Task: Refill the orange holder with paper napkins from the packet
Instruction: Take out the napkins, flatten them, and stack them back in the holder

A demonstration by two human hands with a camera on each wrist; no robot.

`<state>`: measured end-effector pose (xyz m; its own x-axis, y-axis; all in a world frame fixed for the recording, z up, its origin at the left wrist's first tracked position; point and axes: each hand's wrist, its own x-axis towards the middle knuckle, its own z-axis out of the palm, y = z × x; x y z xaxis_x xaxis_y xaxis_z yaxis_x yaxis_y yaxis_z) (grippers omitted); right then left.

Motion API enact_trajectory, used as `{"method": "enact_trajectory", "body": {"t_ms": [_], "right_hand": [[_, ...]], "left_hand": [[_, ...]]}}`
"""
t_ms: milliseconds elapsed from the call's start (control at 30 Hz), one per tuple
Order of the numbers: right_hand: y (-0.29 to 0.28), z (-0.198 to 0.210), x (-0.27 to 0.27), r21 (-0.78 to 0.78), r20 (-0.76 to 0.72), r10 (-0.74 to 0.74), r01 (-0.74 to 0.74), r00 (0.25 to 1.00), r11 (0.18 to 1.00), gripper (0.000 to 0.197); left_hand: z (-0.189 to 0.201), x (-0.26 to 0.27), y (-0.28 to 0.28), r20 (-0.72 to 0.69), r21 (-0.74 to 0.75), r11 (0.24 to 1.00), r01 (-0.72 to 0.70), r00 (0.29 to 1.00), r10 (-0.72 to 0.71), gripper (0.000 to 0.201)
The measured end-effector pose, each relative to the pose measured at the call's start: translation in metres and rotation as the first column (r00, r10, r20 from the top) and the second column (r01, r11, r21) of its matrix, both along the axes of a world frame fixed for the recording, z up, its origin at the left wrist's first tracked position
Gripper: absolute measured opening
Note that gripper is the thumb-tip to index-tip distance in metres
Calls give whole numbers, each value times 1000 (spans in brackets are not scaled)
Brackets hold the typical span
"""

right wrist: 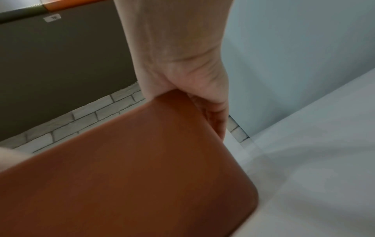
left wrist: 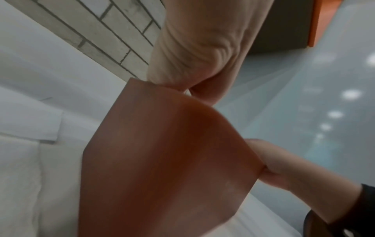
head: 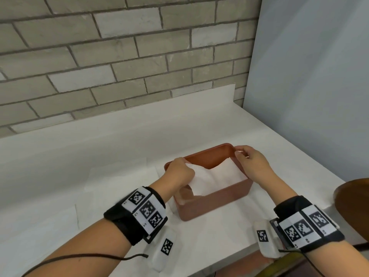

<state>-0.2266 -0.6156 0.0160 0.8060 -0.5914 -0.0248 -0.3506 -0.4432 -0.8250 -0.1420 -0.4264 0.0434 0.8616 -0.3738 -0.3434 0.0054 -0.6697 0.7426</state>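
The orange holder (head: 215, 204) stands on the white counter (head: 60, 156), with a stack of white paper napkins (head: 221, 175) lying askew inside it. My left hand (head: 179, 171) reaches over the holder's left rim, its curled fingers gripping the stack's raised left edge. My right hand (head: 250, 161) is at the holder's far right corner, fingers curled over the rim. The left wrist view shows the holder's outer wall (left wrist: 162, 160), my left hand (left wrist: 192, 64) above it and the right hand (left wrist: 284, 168) pinching the rim. In the right wrist view my fingers (right wrist: 215, 118) run behind the holder (right wrist: 121, 176).
Flat white sheets (head: 119, 176) lie on the counter left of and under the holder; I cannot tell whether they are the packet. A brick wall (head: 119, 56) closes the back, a pale panel (head: 309, 76) the right. A brown round object (head: 353, 196) sits at the right edge.
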Motion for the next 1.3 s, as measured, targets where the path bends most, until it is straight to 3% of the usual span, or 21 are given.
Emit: {"method": "enact_trajectory", "body": {"t_ms": [67,133,200,267,333,400,467,567,733,900,1000,1200,1300], "right_hand": [[2,0,-3,-269,94,-31,55,995,962,31],[9,6,-4,-515,262,81,68,962,854,23],[16,13,-2,-593,239,207,-26,949,805,17],[25,18,1,-566,-33,231,-208,972,797,20],[29,17,9,-466,-390,174,-357,904,810,29],[30,20,18,-368,-566,119,-379,816,849,33],[30,22,23,-313,-643,96,-375,760,872,20],[34,23,21,-363,-680,79,-428,729,827,38],[37,19,19,-392,-722,84,-506,687,768,37],[35,16,21,-339,-762,143,-578,631,743,41],[35,18,21,-336,-735,156,-554,660,762,41],[35,21,19,-353,-582,163,-428,797,832,30],[36,24,21,-333,-606,155,-426,780,841,24]], "left_hand": [[-2,-1,-2,46,66,997,48,998,-51,29],[-5,-2,-2,83,112,989,94,991,-104,31],[-8,-2,-2,122,184,972,144,978,-168,35],[-10,-2,-2,154,288,937,199,956,-250,39],[-12,-2,-3,166,399,884,244,929,-331,35],[-12,-1,-5,159,509,814,278,900,-407,27],[-11,0,-6,140,604,736,304,869,-474,23],[-11,-2,-8,112,670,664,332,839,-533,28],[-14,0,-10,88,734,592,334,817,-570,52],[-16,1,-12,53,795,498,346,779,-625,43],[-19,1,-12,116,808,513,290,775,-621,26],[-12,7,-8,193,799,548,247,758,-623,5],[-12,11,-8,198,796,544,267,734,-650,8]]}}
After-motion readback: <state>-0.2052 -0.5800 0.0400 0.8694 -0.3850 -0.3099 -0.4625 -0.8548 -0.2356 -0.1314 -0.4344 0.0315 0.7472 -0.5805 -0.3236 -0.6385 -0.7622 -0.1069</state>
